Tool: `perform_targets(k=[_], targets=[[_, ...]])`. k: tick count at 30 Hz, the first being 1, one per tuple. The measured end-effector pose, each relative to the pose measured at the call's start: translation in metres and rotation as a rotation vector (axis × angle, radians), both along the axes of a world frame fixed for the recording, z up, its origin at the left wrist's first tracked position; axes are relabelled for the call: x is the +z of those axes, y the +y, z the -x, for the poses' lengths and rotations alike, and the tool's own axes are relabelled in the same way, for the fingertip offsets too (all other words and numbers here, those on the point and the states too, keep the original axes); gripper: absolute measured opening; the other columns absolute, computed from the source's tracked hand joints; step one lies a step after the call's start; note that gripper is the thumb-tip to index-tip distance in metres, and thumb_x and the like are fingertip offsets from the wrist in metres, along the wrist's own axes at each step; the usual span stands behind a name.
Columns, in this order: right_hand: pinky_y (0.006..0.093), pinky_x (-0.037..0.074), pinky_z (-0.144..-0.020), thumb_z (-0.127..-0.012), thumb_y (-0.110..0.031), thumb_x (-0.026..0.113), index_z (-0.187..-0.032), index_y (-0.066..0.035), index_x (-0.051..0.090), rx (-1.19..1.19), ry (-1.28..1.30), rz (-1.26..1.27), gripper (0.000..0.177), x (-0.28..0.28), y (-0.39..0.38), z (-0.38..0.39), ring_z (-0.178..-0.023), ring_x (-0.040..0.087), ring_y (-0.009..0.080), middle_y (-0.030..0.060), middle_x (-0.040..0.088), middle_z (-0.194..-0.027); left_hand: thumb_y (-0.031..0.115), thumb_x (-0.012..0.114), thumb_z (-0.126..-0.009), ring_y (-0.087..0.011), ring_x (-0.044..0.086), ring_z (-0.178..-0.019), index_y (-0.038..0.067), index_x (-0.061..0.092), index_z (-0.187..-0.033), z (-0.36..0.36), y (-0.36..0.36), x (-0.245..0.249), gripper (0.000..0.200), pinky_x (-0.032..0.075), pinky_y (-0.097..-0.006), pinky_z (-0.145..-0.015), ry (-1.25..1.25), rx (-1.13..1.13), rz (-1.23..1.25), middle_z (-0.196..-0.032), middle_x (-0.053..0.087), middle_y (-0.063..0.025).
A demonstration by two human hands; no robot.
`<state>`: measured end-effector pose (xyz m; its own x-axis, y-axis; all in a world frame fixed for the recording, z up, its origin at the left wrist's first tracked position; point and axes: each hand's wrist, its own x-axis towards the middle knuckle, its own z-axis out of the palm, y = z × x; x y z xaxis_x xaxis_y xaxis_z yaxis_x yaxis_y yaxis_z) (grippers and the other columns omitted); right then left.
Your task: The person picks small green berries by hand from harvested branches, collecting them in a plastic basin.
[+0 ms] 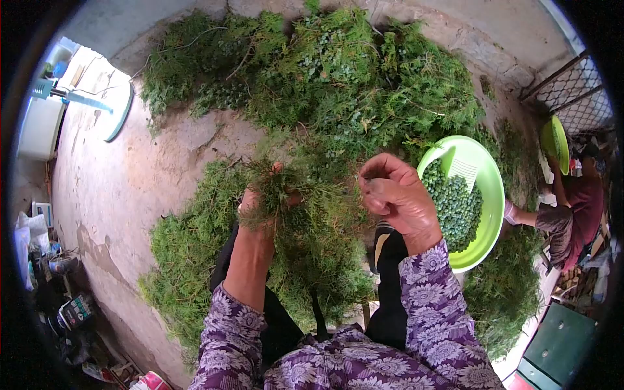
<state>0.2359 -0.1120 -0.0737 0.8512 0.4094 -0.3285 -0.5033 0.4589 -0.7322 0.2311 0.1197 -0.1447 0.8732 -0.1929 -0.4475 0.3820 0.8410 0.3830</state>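
Note:
My left hand is wrapped round a leafy green sprig, whose foliage hides most of the fingers. To its right, my right hand is raised with fingertips pinched together; anything between them is too small to make out. Just beyond that hand, a light green basin holds many small round green cones and has a ridged panel on its inner wall. More cut branches lie heaped along the wall in front, some bearing pale green cones.
Cut foliage also lies around my legs. At the right sits another person by a second green basin. A green box stands at lower right, a fan base at upper left, and assorted clutter along the left edge.

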Motion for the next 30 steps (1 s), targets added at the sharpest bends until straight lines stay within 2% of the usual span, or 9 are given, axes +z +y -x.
perform_targets(k=[1,3,6,9,16,19,21,25,30], targets=[[0.0194,0.031,-0.043,-0.072,-0.008,0.063,-0.086,-0.003,0.055,-0.001,0.000,0.000,0.017,-0.003,0.002,0.001,-0.052,0.044,0.0062,0.0005,0.055,-0.070,0.018,0.052,-0.081,-0.0183,0.052,-0.060,0.004,0.054,-0.089,0.000,-0.003,0.006,0.017,0.039,-0.0282,-0.044,0.000,-0.001,0.000,-0.077,0.053,-0.0063],[0.0216,0.040,-0.053,-0.071,-0.012,0.064,-0.088,-0.004,0.056,-0.034,-0.545,0.695,0.020,-0.011,0.011,0.002,-0.061,0.050,0.0080,0.0003,0.055,-0.071,0.020,0.053,-0.081,-0.0183,0.052,-0.059,0.004,0.053,-0.088,-0.002,-0.009,0.016,0.017,0.039,-0.0292,-0.045,0.168,0.093,-0.342,-0.074,0.053,-0.0053],[0.0237,0.043,-0.063,-0.070,-0.016,0.065,-0.087,-0.004,0.057,0.048,-0.428,0.772,0.022,-0.011,0.017,0.007,-0.069,0.052,0.0089,0.0005,0.056,-0.072,0.020,0.053,-0.081,-0.0184,0.051,-0.058,0.005,0.053,-0.089,0.000,-0.002,0.006,0.018,0.039,-0.0306,-0.045,0.059,0.054,-0.144,-0.073,0.052,-0.0051],[0.0239,0.042,-0.062,-0.070,-0.016,0.064,-0.084,-0.005,0.057,0.053,-0.560,0.776,0.020,-0.020,0.020,0.007,-0.068,0.051,0.0086,0.0008,0.056,-0.072,0.020,0.052,-0.081,-0.0178,0.049,-0.056,0.005,0.053,-0.089,0.000,-0.005,0.010,0.017,0.037,-0.0306,-0.045,0.084,0.035,-0.172,-0.071,0.050,-0.0043],[0.0235,0.042,-0.061,-0.072,-0.014,0.062,-0.081,-0.003,0.057,0.120,-0.483,0.689,0.015,-0.008,0.019,0.009,-0.066,0.051,0.0080,-0.0001,0.056,-0.070,0.019,0.049,-0.083,-0.0159,0.046,-0.057,0.006,0.052,-0.085,0.000,0.004,-0.005,0.014,0.035,-0.0282,-0.046,-0.018,-0.027,-0.040,-0.070,0.049,-0.0033],[0.0194,0.039,-0.051,-0.074,-0.011,0.060,-0.078,-0.003,0.055,0.144,-0.238,0.420,0.011,0.002,0.020,0.011,-0.057,0.047,0.0047,-0.0011,0.053,-0.066,0.018,0.047,-0.084,-0.0181,0.050,-0.062,0.005,0.052,-0.091,0.000,0.002,-0.004,0.016,0.041,-0.0313,-0.049,-0.086,-0.135,0.162,-0.074,0.051,-0.0054],[0.0158,0.030,-0.041,-0.076,-0.007,0.057,-0.078,-0.004,0.054,0.142,-0.020,0.152,0.005,0.007,0.017,0.010,-0.048,0.041,0.0020,-0.0023,0.049,-0.061,0.019,0.046,-0.085,-0.0221,0.054,-0.069,0.003,0.052,-0.098,0.003,-0.004,0.005,0.022,0.048,-0.0363,-0.058,0.108,-0.083,-0.144,-0.080,0.054,-0.0088],[0.0157,0.024,-0.038,-0.077,-0.005,0.053,-0.078,-0.004,0.053,0.156,0.022,0.015,0.001,0.008,0.011,0.011,-0.043,0.036,0.0021,-0.0028,0.047,-0.059,0.020,0.047,-0.085,-0.0229,0.055,-0.070,0.003,0.053,-0.099,0.004,0.009,-0.008,0.023,0.049,-0.0369,-0.061,-0.001,-0.054,-0.099,-0.084,0.055,-0.0100],[0.0176,0.026,-0.039,-0.076,-0.003,0.051,-0.081,-0.003,0.054,-0.361,-0.089,0.205,0.005,0.006,-0.019,-0.003,-0.046,0.038,0.0043,-0.0012,0.048,-0.060,0.019,0.052,-0.084,-0.0206,0.056,-0.067,0.003,0.055,-0.095,0.004,0.002,0.006,0.020,0.049,-0.0349,-0.058,-0.085,-0.043,-0.053,-0.082,0.058,-0.0087]])
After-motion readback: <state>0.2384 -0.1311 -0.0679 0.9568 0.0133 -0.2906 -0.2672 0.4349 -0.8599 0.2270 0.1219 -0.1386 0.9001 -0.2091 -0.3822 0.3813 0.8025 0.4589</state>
